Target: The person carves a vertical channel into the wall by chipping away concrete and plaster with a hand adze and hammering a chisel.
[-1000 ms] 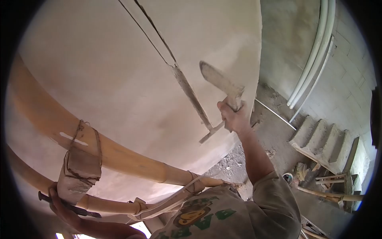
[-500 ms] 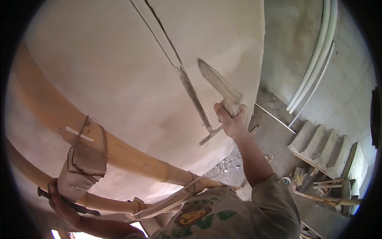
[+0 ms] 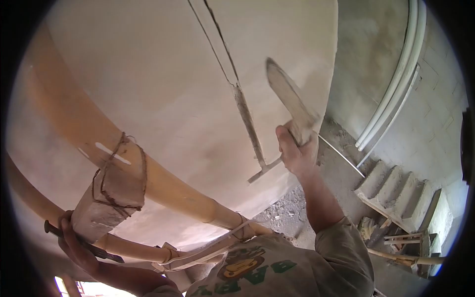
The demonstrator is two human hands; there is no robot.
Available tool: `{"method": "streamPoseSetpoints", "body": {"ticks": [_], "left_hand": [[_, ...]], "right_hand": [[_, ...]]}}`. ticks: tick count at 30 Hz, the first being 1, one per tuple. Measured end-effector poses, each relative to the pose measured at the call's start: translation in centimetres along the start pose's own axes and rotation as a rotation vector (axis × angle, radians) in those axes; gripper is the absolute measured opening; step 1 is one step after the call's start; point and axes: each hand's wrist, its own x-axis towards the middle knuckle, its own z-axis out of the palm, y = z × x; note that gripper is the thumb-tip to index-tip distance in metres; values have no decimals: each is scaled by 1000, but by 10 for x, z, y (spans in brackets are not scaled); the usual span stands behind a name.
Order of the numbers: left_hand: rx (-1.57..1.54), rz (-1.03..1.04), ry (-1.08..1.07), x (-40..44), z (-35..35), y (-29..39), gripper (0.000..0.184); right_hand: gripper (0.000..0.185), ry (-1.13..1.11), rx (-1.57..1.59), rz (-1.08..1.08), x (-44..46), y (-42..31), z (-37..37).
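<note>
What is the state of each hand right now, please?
Left hand: closed, holding a dark rod.
Right hand: closed, holding a pale, flat-bladed tool.

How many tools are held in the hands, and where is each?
2. The flat pale tool is in the right hand; the dark bar is in the left hand, beside the wire-tied block.
</note>
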Motion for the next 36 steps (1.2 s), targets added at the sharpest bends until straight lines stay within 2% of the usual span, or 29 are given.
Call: {"method": "streamPoseSetpoints", "body": {"ticks": [3,5,7,8,10,11,14,17,20,22,23,24,26,29,32,35,36], "left_hand": [[18,3,-10,-7,5,6,43],[8,-13,15,-7,12,12,43],[19,36,3,-3,8,3,43],[62,36,-5,-10,1,-2,43],[31,1,7,-7,6,4,43],[20,-7,12,-6,7,5,42],[-15,0,13,-5,7,1,42],[-22,43,13,-3,8,-3,42],[36,32,31,-7,8,3,41],[38,44,6,-5,2,-3,41],[27,49,12,-6,3,-5,41],[16,54,18,-8,5,-8,41],[-9,52,22,-7,8,-6,41],[-45,61,18,-8,13,1,41],[-39,103,35,-7,14,-3,41],[10,81,64,-11,19,7,41],[32,60,58,-12,19,15,41]], "right_hand": [[19,92,-23,23,-17,82,26],[26,-142,-565,304,-21,160,22],[32,-214,-880,-123,-48,239,14],[30,-132,-705,132,-66,199,21],[28,-91,-582,183,-48,126,21],[28,-75,-516,202,-33,96,23],[25,-23,-272,11,-20,18,27],[23,-8,-63,-186,-23,34,29],[21,-57,-654,49,-19,126,35],[22,-48,-733,-184,-57,193,19],[22,-50,-762,-336,-51,192,22],[22,-69,-707,-155,-47,192,18],[22,-97,-592,243,-37,81,26],[20,28,-254,48,-24,7,34],[18,74,-93,-382,-20,14,32],[17,38,-417,-221,-8,93,43],[18,-23,-605,-293,-19,128,32]]}}
